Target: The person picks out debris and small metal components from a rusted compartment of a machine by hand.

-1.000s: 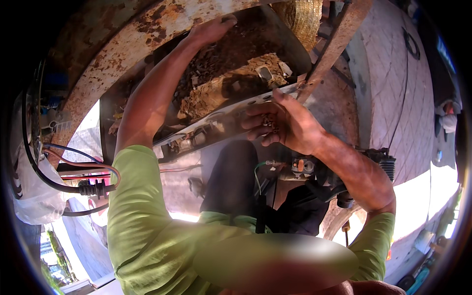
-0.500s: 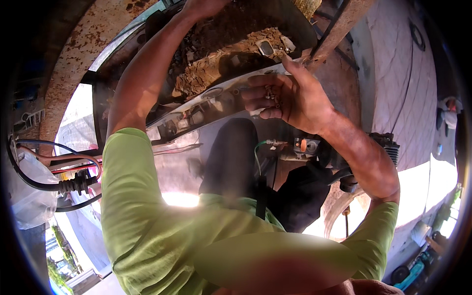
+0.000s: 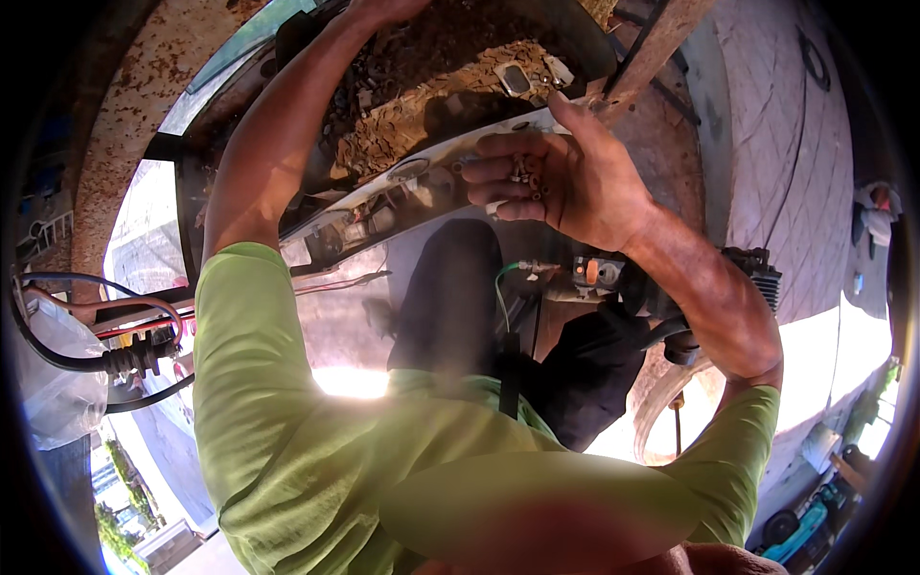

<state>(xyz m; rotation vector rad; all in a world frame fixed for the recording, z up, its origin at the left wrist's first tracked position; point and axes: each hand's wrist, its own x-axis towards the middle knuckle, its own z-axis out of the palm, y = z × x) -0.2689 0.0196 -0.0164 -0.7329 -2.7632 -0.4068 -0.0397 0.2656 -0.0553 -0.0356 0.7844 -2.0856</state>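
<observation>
My right hand [image 3: 599, 196] is cupped with its palm turned up and the fingers stretched to the left. Several small metal fasteners [image 3: 529, 177], which look like nuts or short bolts, lie in its palm and against the fingers. My left hand [image 3: 388, 8] reaches to the top edge of the picture, over the far side of a dark bin of scrap [image 3: 422, 125]. Its fingers are cut off there, and what they touch is hidden. Brown flakes and small metal bits cover the bin's bottom, with a rectangular metal piece [image 3: 515, 79] among them.
A pale metal rail [image 3: 412, 172] runs along the bin's near side. Below my right hand sits a device with an orange switch [image 3: 591, 271] and a green hose [image 3: 500, 287]. Black cables [image 3: 77, 359] and a plastic bag [image 3: 67, 402] hang at left. A rusty beam [image 3: 661, 57] rises at upper right.
The view has shifted slightly. My left hand has moved a little to the left at the top edge. My right hand still holds the fasteners, its fingers slightly farther left.
</observation>
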